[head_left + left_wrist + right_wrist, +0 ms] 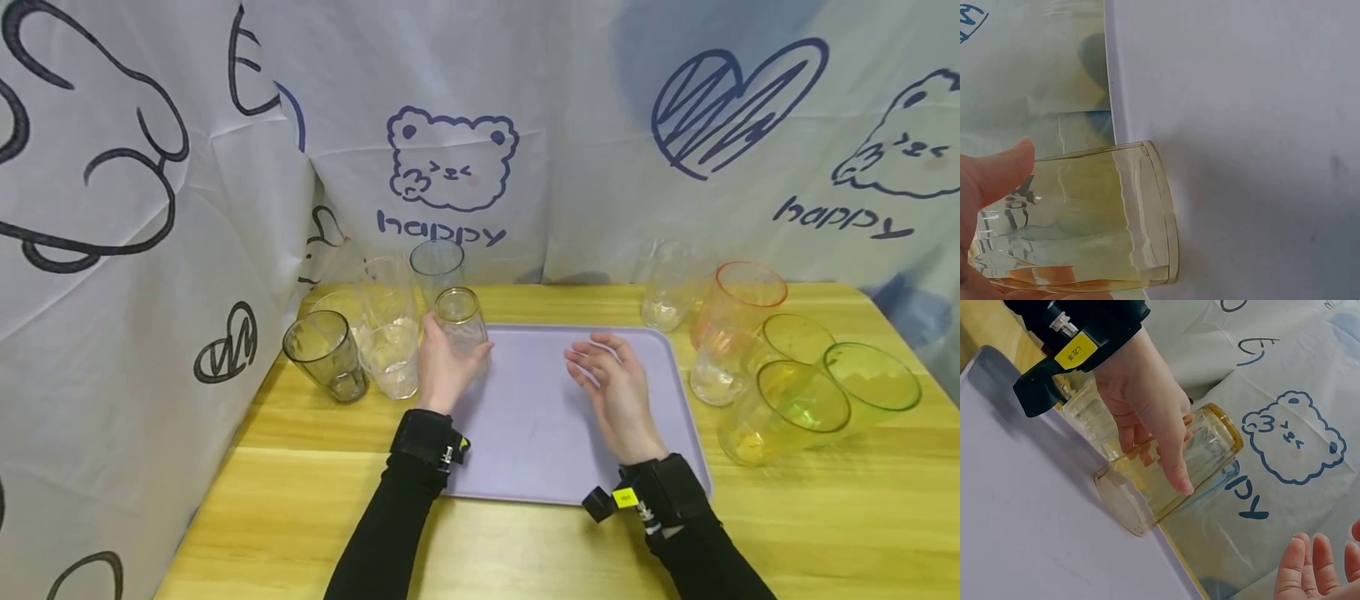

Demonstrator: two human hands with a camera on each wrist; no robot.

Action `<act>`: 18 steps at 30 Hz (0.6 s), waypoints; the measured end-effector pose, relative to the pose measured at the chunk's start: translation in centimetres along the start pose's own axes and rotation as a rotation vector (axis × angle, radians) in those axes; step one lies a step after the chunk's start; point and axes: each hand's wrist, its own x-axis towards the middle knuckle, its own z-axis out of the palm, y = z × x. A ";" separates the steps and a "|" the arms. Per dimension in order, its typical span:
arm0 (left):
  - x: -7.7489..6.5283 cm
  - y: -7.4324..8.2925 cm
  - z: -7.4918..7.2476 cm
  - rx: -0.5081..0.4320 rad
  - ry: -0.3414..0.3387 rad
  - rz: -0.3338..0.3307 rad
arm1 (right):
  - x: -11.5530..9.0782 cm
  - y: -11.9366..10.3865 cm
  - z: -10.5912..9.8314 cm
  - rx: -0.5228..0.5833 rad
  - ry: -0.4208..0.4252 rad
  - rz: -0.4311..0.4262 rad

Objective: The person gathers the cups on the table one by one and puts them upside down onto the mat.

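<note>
My left hand (444, 371) grips a clear drinking glass with an amber-tinted rim (460, 321) over the back left corner of a lilac tray (540, 425). Thumb and fingers wrap its side, as the right wrist view shows of the glass (1207, 450). Its thick base (1147, 219) is close to the tray in the left wrist view; I cannot tell whether they touch. Above the tray's right half hovers my right hand (618, 396), fingers loosely bent and holding nothing. Those fingertips (1291, 565) also show low in the right wrist view.
Left of the tray stand a grey tinted glass (326, 358), a clear tumbler (390, 362) and a bluish-rimmed glass (437, 271). To its right are a pink-red glass (742, 300), a yellow glass (787, 417), a green glass (873, 392) and clear ones. A printed cloth (585, 167) hangs behind.
</note>
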 end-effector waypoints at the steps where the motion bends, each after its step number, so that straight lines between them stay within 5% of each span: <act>1: 0.0 -0.1 0.0 -0.002 0.003 -0.003 | 0.0 0.1 0.0 -0.004 -0.002 -0.002; 18: -0.3 -0.5 0.2 -0.107 0.029 -0.052 | 0.0 0.8 -0.3 -0.048 -0.012 -0.044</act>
